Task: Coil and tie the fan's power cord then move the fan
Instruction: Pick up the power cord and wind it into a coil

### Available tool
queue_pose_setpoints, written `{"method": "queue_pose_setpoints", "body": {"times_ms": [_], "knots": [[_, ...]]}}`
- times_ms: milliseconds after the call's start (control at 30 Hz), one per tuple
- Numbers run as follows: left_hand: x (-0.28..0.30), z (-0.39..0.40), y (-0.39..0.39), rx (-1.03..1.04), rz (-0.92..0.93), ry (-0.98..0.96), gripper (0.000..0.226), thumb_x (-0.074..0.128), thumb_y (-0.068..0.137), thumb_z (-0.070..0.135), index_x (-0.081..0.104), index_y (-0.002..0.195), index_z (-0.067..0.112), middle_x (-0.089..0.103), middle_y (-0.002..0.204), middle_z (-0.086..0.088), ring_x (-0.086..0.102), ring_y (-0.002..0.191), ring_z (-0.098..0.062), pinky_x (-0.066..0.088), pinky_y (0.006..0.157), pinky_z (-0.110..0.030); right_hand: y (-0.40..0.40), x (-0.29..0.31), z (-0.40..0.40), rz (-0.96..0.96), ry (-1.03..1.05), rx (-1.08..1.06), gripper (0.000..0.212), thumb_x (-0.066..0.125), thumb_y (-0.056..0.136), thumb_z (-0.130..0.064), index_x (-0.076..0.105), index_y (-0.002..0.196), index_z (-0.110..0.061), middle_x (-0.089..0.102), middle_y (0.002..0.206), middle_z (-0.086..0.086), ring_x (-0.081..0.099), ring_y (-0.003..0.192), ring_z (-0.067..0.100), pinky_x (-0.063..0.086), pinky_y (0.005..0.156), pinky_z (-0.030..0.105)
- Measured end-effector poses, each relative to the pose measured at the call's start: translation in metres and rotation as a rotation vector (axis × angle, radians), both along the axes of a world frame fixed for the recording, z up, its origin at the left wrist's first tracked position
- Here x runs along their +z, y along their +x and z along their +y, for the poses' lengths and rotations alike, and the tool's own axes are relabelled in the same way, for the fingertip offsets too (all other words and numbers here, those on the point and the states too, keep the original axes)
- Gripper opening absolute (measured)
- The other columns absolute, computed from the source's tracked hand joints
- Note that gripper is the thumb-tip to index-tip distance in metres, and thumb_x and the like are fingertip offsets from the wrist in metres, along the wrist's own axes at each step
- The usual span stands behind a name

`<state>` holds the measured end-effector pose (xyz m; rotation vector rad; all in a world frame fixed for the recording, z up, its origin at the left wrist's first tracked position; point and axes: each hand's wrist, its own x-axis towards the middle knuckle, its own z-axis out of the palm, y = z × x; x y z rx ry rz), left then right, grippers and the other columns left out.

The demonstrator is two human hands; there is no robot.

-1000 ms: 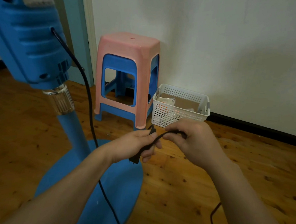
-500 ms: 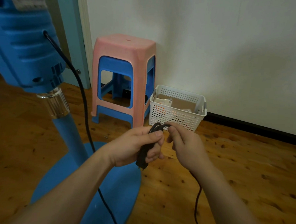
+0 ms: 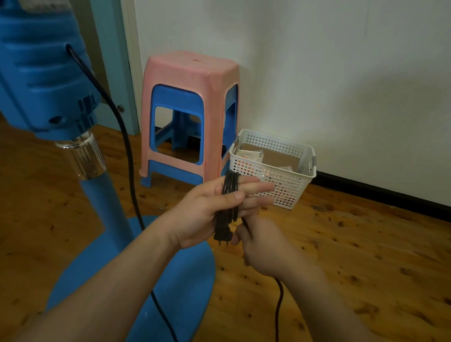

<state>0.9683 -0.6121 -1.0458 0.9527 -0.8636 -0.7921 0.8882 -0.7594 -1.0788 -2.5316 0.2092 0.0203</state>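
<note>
The left hand acts as the form for the coil: its fingers are stretched out nearly flat and close together, and several turns of the black power cord are wrapped around them, with the thumb pressed over the turns so they do not slip. The plug hangs below the palm, prongs down, kept at the start of the coil so the free end stays out of the way. Just beneath it the right hand has its fingers pinched on the loose run of cord, feeding it up for the next turn; how tightly it grips is hard to tell from this angle. From there the cord drops to the wooden floor and runs out of view. The blue fan stands to the left on its round base, cord leaving its motor housing. Much slack seems left, so tying and moving likely come later.
</note>
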Motion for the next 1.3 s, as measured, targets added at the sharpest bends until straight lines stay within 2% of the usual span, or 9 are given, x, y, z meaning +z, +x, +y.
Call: {"method": "queue_pose_setpoints", "body": {"times_ms": [133,300,567,667,767,900,1033,1133,1300], "knots": [[-0.004,-0.002,0.002,0.093,-0.037,0.036,0.044,0.041,0.105,0.004,0.036,0.149,0.003,0.055,0.147,-0.009,0.050,0.138,-0.026,0.039,0.115,-0.036,-0.005,0.009,0.006,0.022,0.007,0.098,0.007,0.047,0.104,-0.026,0.054,0.107,-0.025,0.070,0.094,-0.002,0.066,0.067,0.014,0.060,0.068,0.042],[-0.010,-0.002,0.006,0.174,-0.106,0.113,0.041,0.048,0.103,0.012,0.046,0.143,0.023,0.054,0.149,-0.001,0.049,0.139,-0.019,0.036,0.117,-0.036,-0.007,0.016,0.009,0.094,0.076,0.121,0.014,0.047,0.106,-0.029,0.059,0.112,-0.026,0.071,0.083,-0.006,0.070,0.057,0.009,0.056,0.053,0.024],[-0.011,0.005,0.007,0.315,-0.304,0.298,0.037,0.049,0.105,0.025,0.052,0.134,0.048,0.047,0.154,0.008,0.053,0.134,-0.011,0.034,0.118,-0.044,-0.013,0.030,0.008,0.100,0.033,0.177,0.013,0.056,0.101,-0.032,0.064,0.108,-0.025,0.072,0.071,-0.008,0.066,0.058,-0.002,0.052,0.055,0.019],[-0.011,0.005,0.005,0.321,-0.422,0.394,0.035,0.045,0.107,0.018,0.054,0.138,0.032,0.042,0.153,0.013,0.063,0.119,-0.003,0.039,0.112,-0.029,-0.015,0.039,0.008,0.078,-0.068,0.215,0.013,0.058,0.100,-0.032,0.067,0.104,-0.025,0.073,0.075,-0.007,0.066,0.065,-0.001,0.052,0.059,0.021],[-0.008,0.006,0.003,0.330,-0.578,0.504,0.029,0.047,0.106,0.023,0.060,0.126,0.040,0.044,0.139,0.028,0.051,0.116,0.019,0.040,0.098,-0.006,-0.017,0.048,0.003,0.029,-0.156,0.219,0.008,0.060,0.098,-0.029,0.068,0.098,-0.027,0.070,0.080,-0.007,0.065,0.074,0.005,0.059,0.070,0.034],[-0.009,0.004,0.001,0.304,-0.583,0.596,0.021,0.048,0.106,0.024,0.054,0.126,0.030,0.072,0.106,0.000,0.070,0.094,-0.008,0.054,0.093,-0.028,-0.020,0.059,-0.006,-0.053,-0.148,0.240,0.017,0.066,0.091,-0.026,0.065,0.081,-0.039,0.066,0.075,-0.022,0.061,0.073,-0.003,0.048,0.059,0.017],[-0.006,0.004,-0.002,0.208,-0.570,0.579,0.017,0.045,0.107,0.024,0.057,0.107,0.013,0.070,0.073,-0.005,0.064,0.061,-0.022,0.057,0.072,-0.043,-0.024,0.062,-0.010,-0.114,-0.115,0.278,0.031,0.067,0.085,-0.017,0.059,0.077,-0.046,0.060,0.077,-0.045,0.060,0.080,-0.016,0.044,0.064,0.004],[-0.008,0.005,-0.001,0.198,-0.527,0.593,0.030,0.043,0.106,0.036,0.057,0.102,0.010,0.066,0.066,-0.006,0.056,0.053,-0.018,0.047,0.058,-0.040,-0.022,0.060,-0.018,-0.173,-0.146,0.223,0.018,0.072,0.085,-0.027,0.062,0.084,-0.042,0.065,0.079,-0.026,0.061,0.079,-0.007,0.047,0.056,0.011],[-0.012,0.011,0.002,0.179,-0.530,0.560,0.050,0.040,0.105,0.045,0.055,0.093,-0.001,0.059,0.059,-0.007,0.052,0.050,-0.017,0.055,0.080,-0.055,-0.020,0.063,-0.027,-0.274,-0.152,0.174,0.009,0.075,0.085,-0.042,0.065,0.086,-0.043,0.063,0.077,-0.023,0.059,0.085,-0.006,0.046,0.061,0.013]]}}
